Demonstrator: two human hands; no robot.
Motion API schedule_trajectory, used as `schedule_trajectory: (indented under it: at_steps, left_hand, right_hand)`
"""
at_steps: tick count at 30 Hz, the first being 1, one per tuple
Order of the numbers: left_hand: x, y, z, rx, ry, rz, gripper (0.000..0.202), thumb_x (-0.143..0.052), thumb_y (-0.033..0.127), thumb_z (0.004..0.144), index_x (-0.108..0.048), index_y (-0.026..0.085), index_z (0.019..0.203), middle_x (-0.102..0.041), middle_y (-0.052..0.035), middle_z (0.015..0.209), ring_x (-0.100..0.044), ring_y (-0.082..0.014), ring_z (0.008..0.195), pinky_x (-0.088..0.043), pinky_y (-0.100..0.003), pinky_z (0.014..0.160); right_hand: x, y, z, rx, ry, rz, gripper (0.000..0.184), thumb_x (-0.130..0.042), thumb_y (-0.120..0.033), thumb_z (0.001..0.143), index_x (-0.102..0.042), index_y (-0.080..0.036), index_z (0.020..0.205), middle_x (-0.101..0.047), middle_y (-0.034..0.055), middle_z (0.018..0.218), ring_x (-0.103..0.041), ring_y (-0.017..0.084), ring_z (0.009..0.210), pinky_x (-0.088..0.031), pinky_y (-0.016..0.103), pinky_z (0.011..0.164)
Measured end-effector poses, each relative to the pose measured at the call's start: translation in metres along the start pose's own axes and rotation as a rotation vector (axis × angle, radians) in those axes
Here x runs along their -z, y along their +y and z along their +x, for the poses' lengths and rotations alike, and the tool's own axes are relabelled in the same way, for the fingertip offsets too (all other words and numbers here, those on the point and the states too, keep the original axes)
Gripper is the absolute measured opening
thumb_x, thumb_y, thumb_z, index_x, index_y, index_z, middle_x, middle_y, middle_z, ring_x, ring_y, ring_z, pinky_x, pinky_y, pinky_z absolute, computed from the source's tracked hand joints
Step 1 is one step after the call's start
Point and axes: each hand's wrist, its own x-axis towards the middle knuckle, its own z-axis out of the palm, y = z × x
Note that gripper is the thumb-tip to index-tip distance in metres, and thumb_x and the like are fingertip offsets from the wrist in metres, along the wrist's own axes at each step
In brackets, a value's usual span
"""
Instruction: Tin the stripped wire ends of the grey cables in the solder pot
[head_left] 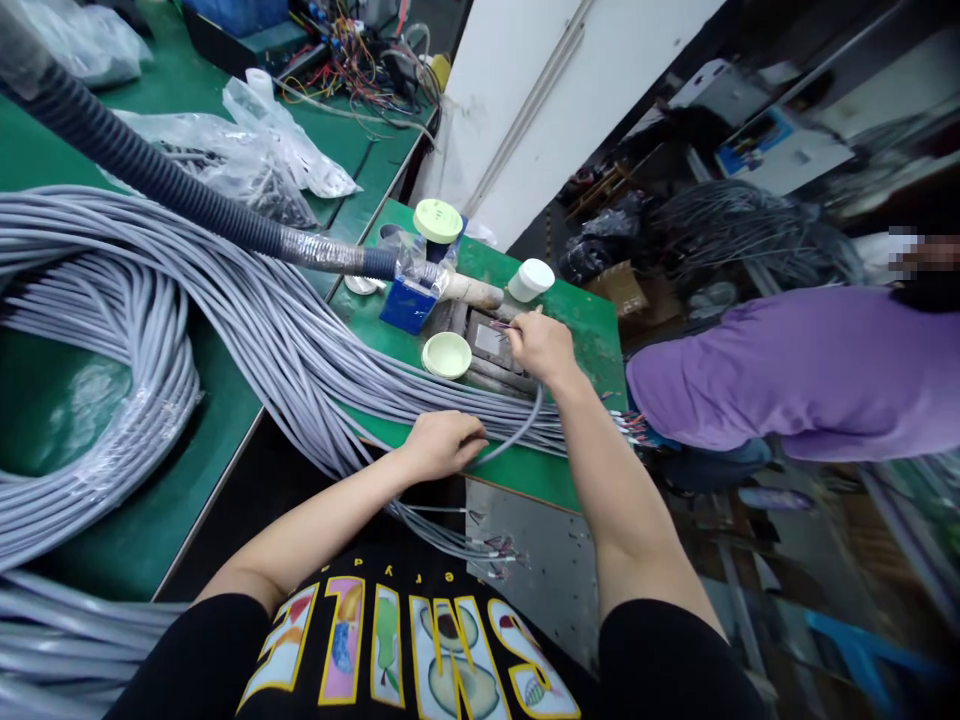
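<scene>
My right hand [544, 345] is closed on the end of a grey cable [525, 428], whose thin dark and reddish wire tips stick out to the left of the fingers. They are above a metal block with a pale plate [491, 340]. From there the cable bends down towards my left hand [442, 442], which is closed round it, its fingertips partly hidden. Under and beside both hands runs a thick bundle of grey cables [390, 385]. A small open pot [447, 355] with pale contents stands left of the block, and a white jar [531, 280] behind my right hand.
A ribbed hose [187, 195] crosses from the upper left to a nozzle [472, 290] over the green bench. Coiled cable [142, 400] lies at left. A blue box [409, 305] supports the hose. A person in a purple top [795, 370] is at right.
</scene>
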Motion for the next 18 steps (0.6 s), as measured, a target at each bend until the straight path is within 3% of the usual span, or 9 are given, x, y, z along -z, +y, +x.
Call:
schedule_trajectory:
  at_steps: [6,18]
  left_hand:
    - [0.007,0.001,0.005,-0.003,-0.062,0.050,0.014,-0.055,0.029,0.088,-0.065,0.020,0.092,-0.069,-0.0011,0.087,-0.061,-0.0147,0.084,-0.043,-0.024,0.074]
    - [0.003,-0.003,0.003,-0.056,-0.045,0.043,0.015,-0.052,0.029,0.090,-0.064,0.020,0.092,-0.068,-0.0015,0.088,-0.061,-0.0139,0.085,-0.042,-0.023,0.074]
  right_hand:
    - [-0.024,0.012,0.013,-0.031,-0.088,-0.055,0.032,-0.040,-0.029,0.091,-0.065,-0.013,0.102,-0.067,0.0158,0.104,-0.063,0.029,0.094,-0.043,0.033,0.072]
    - [-0.033,0.002,0.026,0.021,-0.167,-0.097,0.034,-0.039,-0.027,0.091,-0.066,-0.011,0.105,-0.068,0.0186,0.105,-0.064,0.030,0.098,-0.047,0.034,0.076]
